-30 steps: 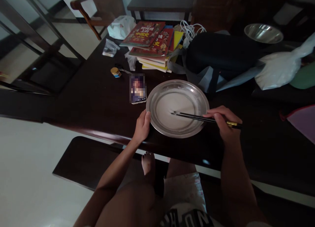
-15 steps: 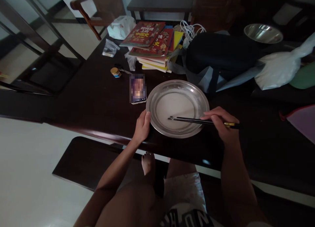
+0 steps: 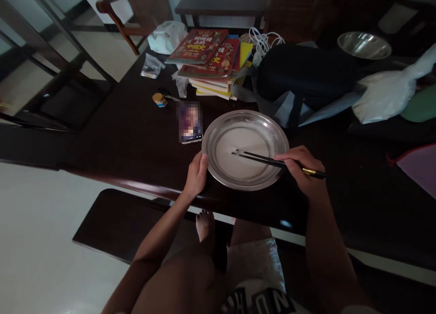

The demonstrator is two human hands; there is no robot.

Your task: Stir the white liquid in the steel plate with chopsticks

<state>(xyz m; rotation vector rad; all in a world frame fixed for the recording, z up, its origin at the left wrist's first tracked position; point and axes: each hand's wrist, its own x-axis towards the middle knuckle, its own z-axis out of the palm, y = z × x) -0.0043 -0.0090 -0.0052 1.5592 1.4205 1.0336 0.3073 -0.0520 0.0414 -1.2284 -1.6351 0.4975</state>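
A wide metal plate [image 3: 218, 171] rests near the table's front edge, with a whitish, milky-looking mixture [image 3: 238, 139] in its bottom. My left hand [image 3: 196, 174] grips the plate's left rim, thumb on top. In my right hand [image 3: 304, 166] is a pair of black chopsticks [image 3: 262, 159] with gold bands near their back ends. Their tips, slightly apart, are in the whitish mixture around the middle of the plate. Just left of the plate lies a phone [image 3: 190, 122] with its screen lit.
Behind the plate are stacked books [image 3: 211, 55], a white cable [image 3: 264, 41] and a black case [image 3: 306, 73]. A metal bowl [image 3: 364, 46] and a white plastic bag [image 3: 383, 96] stand at right. Beyond the phone sit a small jar [image 3: 159, 100] and scissors [image 3: 170, 96].
The chopstick tips have moved farther from me across the plate and spread slightly. My right hand has shifted a little left and away. My left hand stays on the rim.
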